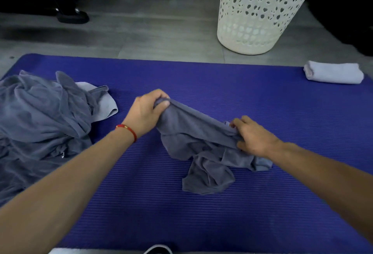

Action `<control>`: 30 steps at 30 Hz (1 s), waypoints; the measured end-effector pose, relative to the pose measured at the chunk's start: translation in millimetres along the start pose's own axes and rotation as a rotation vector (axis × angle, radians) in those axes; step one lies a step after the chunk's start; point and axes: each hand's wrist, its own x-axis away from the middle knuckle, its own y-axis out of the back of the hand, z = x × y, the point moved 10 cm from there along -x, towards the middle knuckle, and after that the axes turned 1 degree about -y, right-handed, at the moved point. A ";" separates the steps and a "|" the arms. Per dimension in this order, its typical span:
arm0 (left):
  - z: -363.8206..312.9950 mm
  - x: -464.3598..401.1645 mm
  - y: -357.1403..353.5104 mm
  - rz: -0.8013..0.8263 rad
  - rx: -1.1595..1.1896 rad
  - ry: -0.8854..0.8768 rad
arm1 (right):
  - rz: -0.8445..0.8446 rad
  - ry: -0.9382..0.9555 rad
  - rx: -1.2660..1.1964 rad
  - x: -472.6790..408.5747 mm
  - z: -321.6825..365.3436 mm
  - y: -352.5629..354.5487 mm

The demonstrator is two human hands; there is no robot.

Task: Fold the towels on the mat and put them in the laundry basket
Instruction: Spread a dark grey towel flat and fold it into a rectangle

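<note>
We saw a ribbed purple mat spread across the grey floor, filling most of the view. On its left end lay a crumpled heap of grey towels, with a paler cloth showing from under the heap's right edge. Beyond the mat's far edge, to the right of centre, a white perforated laundry basket stood upright on the floor. In the middle of the mat we found one loose grey towel, partly lifted and stretched between both hands, its lower folds bunched on the mat. A folded pale towel rested at the far right corner. The left hand pinched the towel's upper left edge between thumb and curled fingers; the right hand gripped its right edge. A red bracelet circled the left wrist.
</note>
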 end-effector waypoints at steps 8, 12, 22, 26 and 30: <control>-0.7 -47.4 35.3 0.107 0.256 0.044 | 0.105 -0.214 -0.301 20.3 -62.4 -8.7; 13.6 -59.1 42.6 0.007 0.491 0.128 | -0.168 -0.268 -0.757 30.7 -86.0 44.0; -11.4 -112.7 63.2 0.057 0.895 0.217 | -0.188 -0.253 -1.033 82.5 -99.2 178.4; -48.7 -121.0 78.5 0.171 0.863 0.147 | -0.162 -0.303 -1.041 109.3 -119.4 200.0; -86.0 -135.7 110.6 -0.031 0.766 0.091 | -0.576 -0.466 -0.967 142.0 -152.2 258.4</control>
